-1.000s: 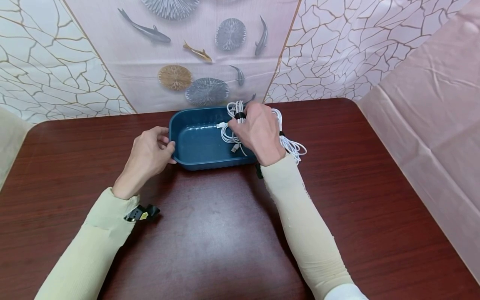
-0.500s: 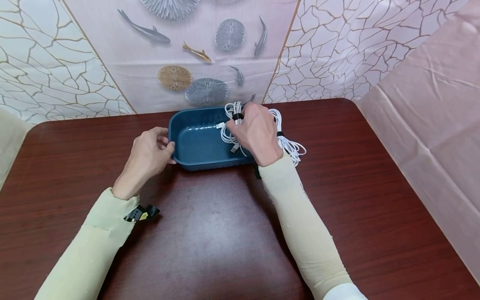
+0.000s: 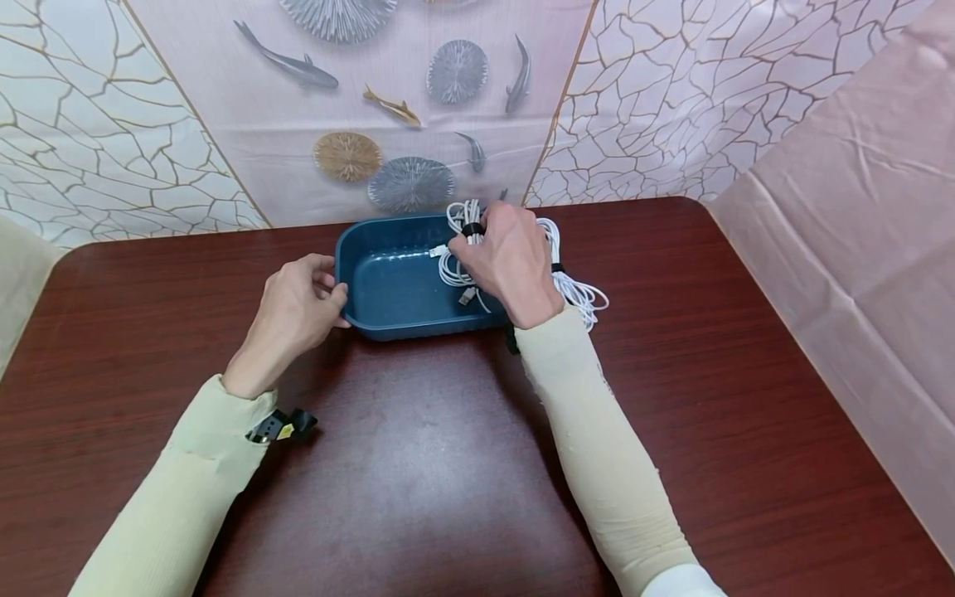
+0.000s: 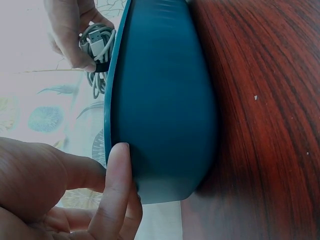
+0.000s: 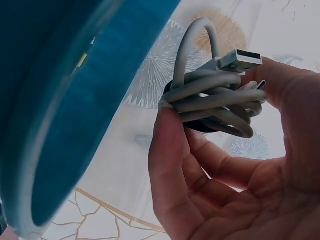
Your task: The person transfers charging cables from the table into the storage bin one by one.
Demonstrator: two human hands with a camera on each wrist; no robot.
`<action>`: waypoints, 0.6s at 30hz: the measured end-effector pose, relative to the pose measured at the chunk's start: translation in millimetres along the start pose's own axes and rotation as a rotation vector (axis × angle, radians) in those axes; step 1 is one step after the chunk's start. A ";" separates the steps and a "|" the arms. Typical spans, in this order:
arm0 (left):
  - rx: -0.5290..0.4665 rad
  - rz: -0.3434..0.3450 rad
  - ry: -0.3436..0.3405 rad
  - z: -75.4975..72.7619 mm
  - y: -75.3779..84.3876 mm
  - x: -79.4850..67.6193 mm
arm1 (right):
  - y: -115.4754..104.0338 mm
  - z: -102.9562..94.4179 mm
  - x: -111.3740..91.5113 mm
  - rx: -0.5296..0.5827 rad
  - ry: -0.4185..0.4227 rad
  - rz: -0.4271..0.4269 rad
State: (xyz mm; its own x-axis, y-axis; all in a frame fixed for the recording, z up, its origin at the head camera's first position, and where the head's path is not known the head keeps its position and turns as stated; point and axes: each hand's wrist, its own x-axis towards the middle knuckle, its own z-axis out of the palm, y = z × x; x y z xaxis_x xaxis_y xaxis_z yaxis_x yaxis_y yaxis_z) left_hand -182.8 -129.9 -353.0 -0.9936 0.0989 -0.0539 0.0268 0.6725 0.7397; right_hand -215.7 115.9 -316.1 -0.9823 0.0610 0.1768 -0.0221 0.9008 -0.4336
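My left hand (image 3: 298,298) grips the left end of a dark blue plastic bin (image 3: 395,290). In the left wrist view its fingers pinch the bin's rim, one fingertip lying on the outer wall. Over the bin's right end, my right hand (image 3: 515,257) holds a coiled white USB cable (image 3: 466,217) bound with a black strap. The right wrist view shows this cable (image 5: 215,100) pinched between thumb and fingers, its metal USB plug (image 5: 241,60) sticking out. Below the hand, another white cable (image 3: 452,270) with a plug lies inside the bin. The hand hides the bin's right end.
More white cable (image 3: 582,297), tied with a black strap, shows at the right of the bin, partly behind my right hand. The dark red wooden table (image 3: 425,481) extends on all near sides. A patterned cloth backdrop (image 3: 298,149) hangs right behind the table's far edge.
My right hand has shifted very slightly left with the cable in its grip. The left hand and the bin stay in place.
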 end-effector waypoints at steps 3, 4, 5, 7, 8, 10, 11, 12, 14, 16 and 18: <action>-0.005 0.000 0.001 0.2 -0.1 -0.1 | -1.6 -0.2 0.4 -0.003 0.005 -0.007; -0.007 0.000 0.002 0.4 -0.5 0.0 | -2.5 -0.1 0.6 -0.003 0.006 -0.008; -0.008 0.001 0.002 0.3 -0.5 -0.3 | -3.5 0.1 0.8 -0.003 0.008 -0.008; -0.008 0.001 0.003 0.4 -0.8 -0.3 | -5.6 0.8 1.1 -0.002 0.010 -0.012; -0.006 0.001 0.003 0.8 -1.4 0.1 | -6.5 1.4 1.1 0.000 0.010 -0.014; -0.005 0.002 0.002 1.1 -1.7 0.3 | -8.3 2.8 0.7 0.001 0.007 -0.021; -0.001 0.002 0.004 1.0 -1.6 0.2 | -9.0 3.5 0.4 0.001 0.007 -0.024; -0.001 0.002 0.004 1.1 -1.8 0.4 | -9.5 4.3 0.2 0.000 0.006 -0.029; 0.000 0.003 0.007 1.1 -1.9 0.6 | -10.6 5.2 -0.2 0.000 0.006 -0.029; -0.003 0.004 0.009 0.7 -1.7 0.5 | -11.6 5.6 -0.3 -0.002 0.009 -0.025; -0.008 0.003 0.009 0.2 -1.7 0.4 | -12.8 5.8 -0.2 -0.005 0.011 -0.021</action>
State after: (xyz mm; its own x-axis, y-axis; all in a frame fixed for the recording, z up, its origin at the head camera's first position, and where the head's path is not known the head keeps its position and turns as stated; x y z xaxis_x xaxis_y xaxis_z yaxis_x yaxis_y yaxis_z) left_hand -183.2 -130.9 -354.4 -0.9945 0.0943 -0.0463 0.0285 0.6662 0.7452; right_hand -216.3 101.8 -315.7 -0.9796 0.0472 0.1954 -0.0412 0.9043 -0.4249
